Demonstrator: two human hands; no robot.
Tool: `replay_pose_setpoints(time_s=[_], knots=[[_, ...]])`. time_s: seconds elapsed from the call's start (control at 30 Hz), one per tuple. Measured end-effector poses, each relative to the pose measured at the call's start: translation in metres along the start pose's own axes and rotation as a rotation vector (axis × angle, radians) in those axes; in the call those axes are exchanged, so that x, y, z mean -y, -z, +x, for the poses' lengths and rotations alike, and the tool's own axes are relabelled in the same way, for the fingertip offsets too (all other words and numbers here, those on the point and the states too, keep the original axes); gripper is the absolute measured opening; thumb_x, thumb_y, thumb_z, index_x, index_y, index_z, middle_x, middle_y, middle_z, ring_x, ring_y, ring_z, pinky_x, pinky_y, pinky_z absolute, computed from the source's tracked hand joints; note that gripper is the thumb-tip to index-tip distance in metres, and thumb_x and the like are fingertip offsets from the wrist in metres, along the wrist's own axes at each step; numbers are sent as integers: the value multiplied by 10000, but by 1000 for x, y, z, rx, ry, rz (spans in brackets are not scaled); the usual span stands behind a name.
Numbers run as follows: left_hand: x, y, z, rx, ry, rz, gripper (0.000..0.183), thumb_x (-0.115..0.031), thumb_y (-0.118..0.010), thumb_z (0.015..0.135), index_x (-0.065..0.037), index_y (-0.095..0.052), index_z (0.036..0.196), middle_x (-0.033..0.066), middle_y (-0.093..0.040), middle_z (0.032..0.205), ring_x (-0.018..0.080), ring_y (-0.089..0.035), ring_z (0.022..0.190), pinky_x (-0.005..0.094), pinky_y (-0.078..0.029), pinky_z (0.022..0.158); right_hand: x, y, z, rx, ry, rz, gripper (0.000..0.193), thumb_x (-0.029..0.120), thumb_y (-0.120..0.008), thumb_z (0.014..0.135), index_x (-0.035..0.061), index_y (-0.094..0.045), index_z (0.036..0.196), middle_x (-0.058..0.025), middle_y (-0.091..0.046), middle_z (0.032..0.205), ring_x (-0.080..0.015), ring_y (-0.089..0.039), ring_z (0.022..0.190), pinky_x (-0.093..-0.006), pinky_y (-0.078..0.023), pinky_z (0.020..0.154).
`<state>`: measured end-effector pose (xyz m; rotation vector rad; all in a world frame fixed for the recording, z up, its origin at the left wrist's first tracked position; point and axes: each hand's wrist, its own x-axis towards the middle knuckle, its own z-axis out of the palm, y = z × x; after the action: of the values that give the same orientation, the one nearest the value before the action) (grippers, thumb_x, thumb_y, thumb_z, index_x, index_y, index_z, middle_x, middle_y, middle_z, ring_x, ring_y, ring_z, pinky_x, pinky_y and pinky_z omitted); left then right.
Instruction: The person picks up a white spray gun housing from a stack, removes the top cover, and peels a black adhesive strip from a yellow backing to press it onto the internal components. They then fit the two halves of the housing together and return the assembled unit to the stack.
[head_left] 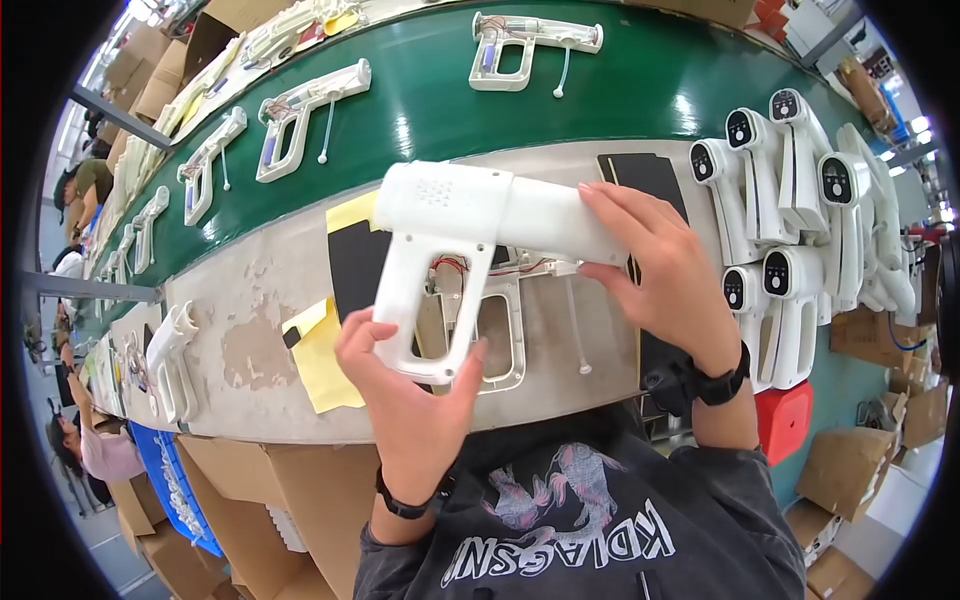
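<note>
Fingers and thumb of the left hand [412, 415], just below the frame's centre, straddle the foot of the loop-shaped handle on a white pistol-shaped shell [445, 205], holding it. That shell lies across the middle of the frame, barrel pointing right. Behind it, an open white housing [517, 340] shows red wires, and a thin white rod [577, 335] extends downward. Right of centre, the right hand [670, 275] clasps the barrel's end, fingers above, thumb below. White devices [738, 220] with black faces cluster at the right.
</note>
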<state>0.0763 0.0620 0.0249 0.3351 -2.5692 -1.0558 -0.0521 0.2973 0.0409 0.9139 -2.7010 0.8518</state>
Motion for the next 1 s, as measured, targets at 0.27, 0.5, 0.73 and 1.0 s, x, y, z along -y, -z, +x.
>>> replay_pose_setpoints(time_s=[0.27, 0.5, 0.73, 1.0], knots=[[34, 9, 12, 110, 36, -211, 724, -255, -726, 918, -51, -363, 1510, 140, -494, 1432, 257, -490, 1281, 403, -382, 1095, -53, -20, 4, 169, 4, 276, 679, 12, -796, 737, 98, -538, 1359, -64, -641, 1327, -297, -516, 1296, -486, -257, 1217], [44, -11, 70, 309, -100, -144, 635, -221, -709, 943, -70, -438, 1497, 140, -464, 1509, 297, -438, 1398, 417, -390, 1125, -60, -34, -2, 165, -81, 340, 652, 18, -795, 738, 101, -550, 1337, -54, -642, 1343, -264, -543, 1292, -480, -262, 1215], [47, -21, 83, 487, -117, -193, 501, -52, -641, 960, -57, -505, 1442, 149, -521, 1417, 278, -518, 1295, 359, -430, 1063, -59, -42, -3, 228, -14, 251, 675, 38, -785, 765, 104, -553, 1395, -68, -614, 1388, -233, -527, 1339, -481, -253, 1221], [52, -18, 89, 540, -128, -170, 493, -118, -680, 957, -83, -486, 1408, 184, -530, 1373, 375, -561, 1220, 407, -488, 984, -66, -39, 6, 258, -105, 326, 569, 121, -736, 877, 138, -590, 1427, -112, -602, 1381, -286, -561, 1256, -406, -369, 1139]])
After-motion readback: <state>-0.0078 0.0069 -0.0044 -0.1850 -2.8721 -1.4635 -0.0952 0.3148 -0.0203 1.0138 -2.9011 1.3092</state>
